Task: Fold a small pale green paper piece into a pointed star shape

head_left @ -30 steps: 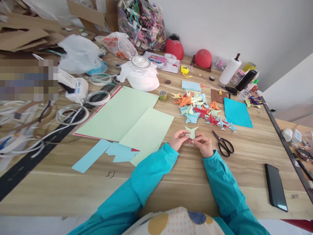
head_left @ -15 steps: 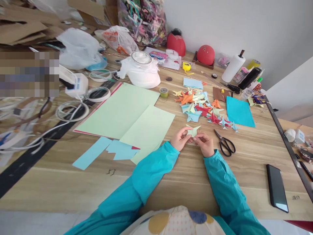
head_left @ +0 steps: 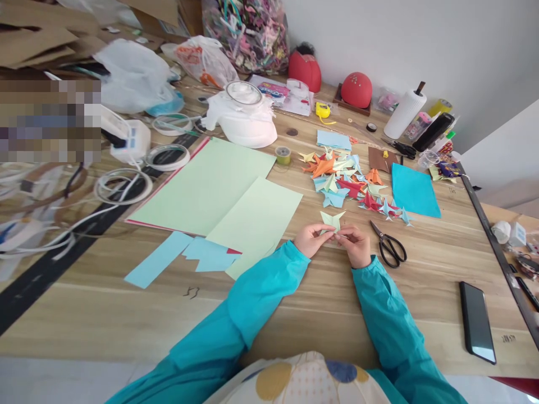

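Note:
Between my two hands is a small pale green folded paper figure (head_left: 332, 219), its pointed tips facing away from me. My left hand (head_left: 312, 240) pinches its lower left side between thumb and fingers. On the lower right, my right hand (head_left: 355, 244) pinches it as well, the fingertips of both hands almost meeting. My fingers hide the figure's near edge. Just beyond lies a heap of folded paper figures (head_left: 337, 182) in orange, red, blue and pale green. Black-handled scissors (head_left: 391, 248) rest to the right of my right hand.
Large pale green sheets (head_left: 210, 185) and blue paper offcuts (head_left: 162, 259) lie on the left. A turquoise sheet (head_left: 415, 189) is at the right, with a phone (head_left: 477, 321) nearer me. Behind stand a white cloth-covered form (head_left: 246, 126), a yellow tape measure (head_left: 323, 110) and red pincushions (head_left: 356, 90).
My fingers have shifted to the figure's near edge, closer together, so more of its pointed far part shows. The camera view has tilted slightly.

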A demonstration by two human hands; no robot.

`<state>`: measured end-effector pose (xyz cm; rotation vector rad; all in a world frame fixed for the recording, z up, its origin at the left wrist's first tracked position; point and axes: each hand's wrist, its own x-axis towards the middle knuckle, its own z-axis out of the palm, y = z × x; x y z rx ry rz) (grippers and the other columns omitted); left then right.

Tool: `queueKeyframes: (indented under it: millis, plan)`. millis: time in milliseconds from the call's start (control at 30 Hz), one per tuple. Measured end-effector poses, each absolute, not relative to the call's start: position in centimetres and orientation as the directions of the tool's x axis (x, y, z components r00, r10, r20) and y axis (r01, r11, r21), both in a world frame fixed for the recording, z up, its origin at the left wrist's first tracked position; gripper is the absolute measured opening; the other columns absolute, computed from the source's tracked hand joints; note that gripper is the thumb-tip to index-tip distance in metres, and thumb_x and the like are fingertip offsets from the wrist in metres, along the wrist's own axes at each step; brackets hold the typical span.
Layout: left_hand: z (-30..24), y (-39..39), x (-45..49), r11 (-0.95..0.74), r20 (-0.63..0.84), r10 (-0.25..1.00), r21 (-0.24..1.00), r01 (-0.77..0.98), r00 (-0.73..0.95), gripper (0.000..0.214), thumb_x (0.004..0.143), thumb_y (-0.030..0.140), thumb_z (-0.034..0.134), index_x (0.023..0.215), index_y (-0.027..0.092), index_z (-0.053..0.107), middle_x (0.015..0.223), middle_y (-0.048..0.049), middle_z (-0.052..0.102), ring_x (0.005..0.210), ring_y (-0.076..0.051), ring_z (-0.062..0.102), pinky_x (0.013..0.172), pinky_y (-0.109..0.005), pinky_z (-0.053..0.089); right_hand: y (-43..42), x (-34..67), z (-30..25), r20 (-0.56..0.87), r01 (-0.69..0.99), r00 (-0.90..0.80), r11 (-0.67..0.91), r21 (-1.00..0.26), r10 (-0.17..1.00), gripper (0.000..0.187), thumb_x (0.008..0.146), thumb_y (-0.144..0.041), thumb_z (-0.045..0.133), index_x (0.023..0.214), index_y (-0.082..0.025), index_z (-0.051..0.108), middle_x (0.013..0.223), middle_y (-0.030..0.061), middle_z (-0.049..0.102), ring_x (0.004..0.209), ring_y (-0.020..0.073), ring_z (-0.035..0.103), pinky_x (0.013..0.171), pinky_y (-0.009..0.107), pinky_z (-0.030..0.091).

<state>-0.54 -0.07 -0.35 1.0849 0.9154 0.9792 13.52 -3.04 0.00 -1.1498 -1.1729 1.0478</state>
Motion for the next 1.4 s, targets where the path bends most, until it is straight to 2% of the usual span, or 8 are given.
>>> queueKeyframes:
  millis: [200,467,700,833,967,1200,1400]
  plan:
    - [-0.52,-0.02,-0.66,0.077,-0.052,0.962,0.994,-0.081,0.27,0.023,0.064,0.028,0.066,0.082,0.015,0.069,0.079,-0.0048,0.069,0.066,-0.015,0.061,0.064,-0.027,0.05,-3.11,13.64,-0.09,0.153,0.027,0.131,0.15,-0.988,0.98,0.01,0.061,-0.024,0.071,0.07,-0.021,0.067,0.078,0.0024,0.057,0.062,0.0133,0.054,0.049,0.027,0.047]
    - [-0.63,0.27,-0.85,0.028,-0.029,0.969,1.0,0.006,0.244,0.025,0.064,0.028,0.065,0.085,0.014,0.069,0.08,-0.004,0.069,0.069,-0.015,0.06,0.067,-0.027,0.048,-3.15,13.58,0.16,0.219,0.158,0.09,0.203,-0.966,0.972,0.009,0.067,-0.024,0.067,0.076,-0.023,0.068,0.078,0.0031,0.059,0.074,0.0164,0.056,0.063,0.03,0.048]
    - [-0.77,0.09,-0.72,-0.011,0.007,0.977,1.0,0.015,0.214,0.021,0.064,0.024,0.065,0.082,0.015,0.069,0.084,-0.0054,0.069,0.077,-0.017,0.061,0.073,-0.029,0.048,-3.15,13.46,0.03,0.187,0.204,0.074,0.168,-0.964,0.98,0.008,0.072,-0.026,0.062,0.076,-0.022,0.067,0.075,0.0028,0.058,0.062,0.0134,0.054,0.058,0.028,0.047]
    - [-0.86,0.06,-0.61,-0.018,0.017,0.979,1.0,0.002,0.204,0.018,0.063,0.024,0.066,0.079,0.015,0.07,0.08,-0.0051,0.069,0.075,-0.017,0.062,0.071,-0.028,0.049,-3.05,13.44,-0.03,0.17,0.181,0.072,0.155,-0.971,0.983,0.007,0.071,-0.027,0.063,0.073,-0.021,0.066,0.077,0.003,0.059,0.063,0.0135,0.054,0.059,0.029,0.047]
    - [-0.87,0.02,-0.54,0.039,-0.028,0.979,0.998,-0.047,0.203,0.02,0.062,0.025,0.067,0.078,0.014,0.069,0.075,-0.0046,0.068,0.064,-0.015,0.062,0.063,-0.027,0.051,-3.03,13.28,0.12,0.128,0.103,0.096,0.118,-0.988,0.987,0.009,0.068,-0.027,0.065,0.072,-0.019,0.065,0.078,0.0029,0.061,0.064,0.0137,0.055,0.06,0.028,0.047]
    - [-1.06,-0.06,-0.5,0.091,-0.068,0.976,0.99,-0.104,0.206,0.023,0.06,0.028,0.069,0.078,0.014,0.069,0.07,-0.0042,0.068,0.059,-0.014,0.062,0.06,-0.026,0.052,-2.95,13.18,0.22,-0.013,-0.08,0.149,-0.001,-0.997,0.989,0.018,0.059,-0.027,0.072,0.069,-0.018,0.061,0.06,-0.0014,0.061,0.056,0.0126,0.056,0.057,0.027,0.046]
    - [-0.78,-0.04,-0.47,0.112,-0.078,0.972,0.983,-0.146,0.222,0.025,0.059,0.028,0.069,0.078,0.013,0.069,0.074,-0.005,0.069,0.059,-0.014,0.062,0.062,-0.027,0.052,-2.9,13.18,0.55,0.042,-0.072,0.143,0.053,-0.996,0.989,0.015,0.06,-0.027,0.071,0.064,-0.018,0.06,0.067,-0.0002,0.061,0.056,0.0114,0.055,0.055,0.027,0.045]
